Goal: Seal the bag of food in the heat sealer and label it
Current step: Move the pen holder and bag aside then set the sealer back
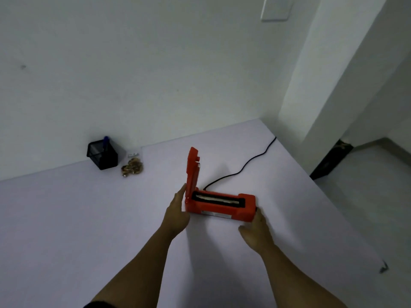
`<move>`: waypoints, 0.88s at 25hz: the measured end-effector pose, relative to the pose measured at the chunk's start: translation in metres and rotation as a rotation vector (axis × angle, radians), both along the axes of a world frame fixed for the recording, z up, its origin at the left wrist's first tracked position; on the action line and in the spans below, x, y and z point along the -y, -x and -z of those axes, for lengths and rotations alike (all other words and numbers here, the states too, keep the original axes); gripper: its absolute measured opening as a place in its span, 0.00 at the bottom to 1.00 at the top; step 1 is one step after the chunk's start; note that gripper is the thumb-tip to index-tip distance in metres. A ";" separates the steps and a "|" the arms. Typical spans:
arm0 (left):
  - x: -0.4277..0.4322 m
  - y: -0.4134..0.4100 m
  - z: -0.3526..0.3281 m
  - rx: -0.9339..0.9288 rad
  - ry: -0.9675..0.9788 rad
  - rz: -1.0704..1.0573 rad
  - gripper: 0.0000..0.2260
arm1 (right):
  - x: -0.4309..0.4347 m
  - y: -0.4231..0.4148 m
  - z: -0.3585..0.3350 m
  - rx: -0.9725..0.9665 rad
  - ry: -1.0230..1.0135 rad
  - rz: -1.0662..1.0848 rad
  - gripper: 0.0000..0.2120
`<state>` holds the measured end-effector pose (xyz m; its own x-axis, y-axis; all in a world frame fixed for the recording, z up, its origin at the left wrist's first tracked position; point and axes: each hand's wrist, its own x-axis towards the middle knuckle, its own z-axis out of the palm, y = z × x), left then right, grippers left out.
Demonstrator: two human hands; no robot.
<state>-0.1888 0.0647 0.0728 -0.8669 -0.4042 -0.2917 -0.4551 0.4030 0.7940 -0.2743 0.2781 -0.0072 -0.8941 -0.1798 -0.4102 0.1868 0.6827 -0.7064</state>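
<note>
A red heat sealer [222, 208] lies on the pale table [89, 218] with its lid standing upright at the left end, showing the black sealing strip. My left hand [178, 213] touches the sealer's left end with straight fingers. My right hand [255, 232] rests against its right end, fingers relaxed. A clear bag of brown food [132, 167] lies far back on the table, next to a black mesh pen holder [102, 154] with a blue pen in it.
The sealer's black cord [246, 163] runs back and right across the table toward the wall. A small white item [133, 155] lies behind the bag. The table's right edge drops to the floor. A small dark clip [383, 268] sits near that edge.
</note>
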 end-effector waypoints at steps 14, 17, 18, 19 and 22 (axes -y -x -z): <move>0.018 0.060 0.025 -0.015 0.045 -0.089 0.38 | 0.041 0.084 0.001 -0.021 0.212 0.014 0.42; 0.043 0.089 0.029 -0.050 0.059 -0.117 0.39 | 0.073 0.123 0.003 0.010 0.257 0.035 0.38; 0.054 0.100 0.031 -0.058 0.058 -0.132 0.39 | 0.085 0.137 0.005 0.010 0.268 0.022 0.36; 0.066 0.112 0.034 -0.067 0.054 -0.148 0.38 | 0.097 0.152 0.008 0.001 0.281 0.011 0.36; 0.096 0.146 0.038 -0.100 0.061 -0.175 0.37 | 0.130 0.195 0.018 -0.060 0.303 -0.051 0.38</move>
